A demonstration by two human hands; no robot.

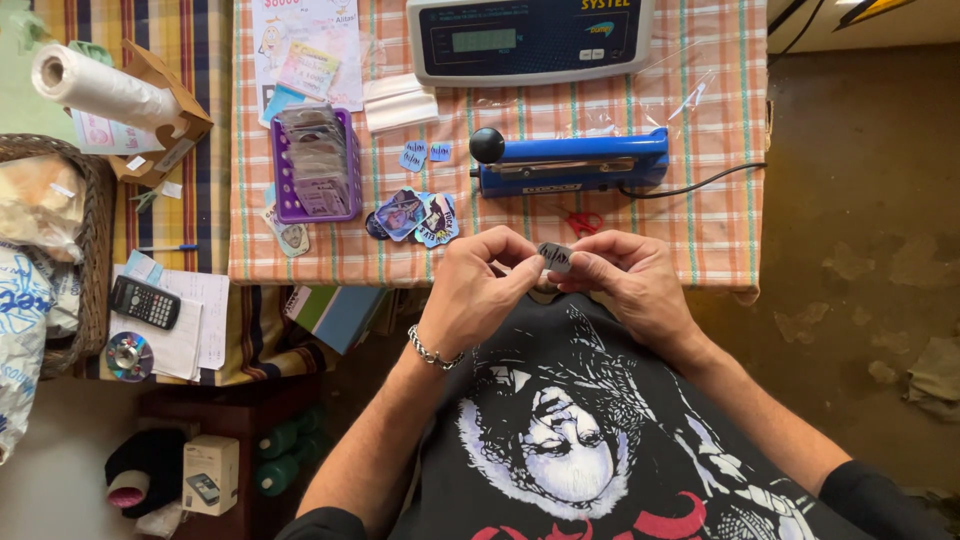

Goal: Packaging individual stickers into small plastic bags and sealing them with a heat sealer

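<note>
Together, left hand [478,290] and right hand [630,280] both pinching a small grey sticker [554,257] (probably), near the blue heat sealer [575,162].

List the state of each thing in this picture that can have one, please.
small sticker: pinched between both hands
left hand: grip shut on the sticker
right hand: grip shut on the sticker
blue heat sealer: arm down, cord attached
digital scale: nothing on it
purple basket: filled with packets
plastic bag roll: partly unrolled
</note>
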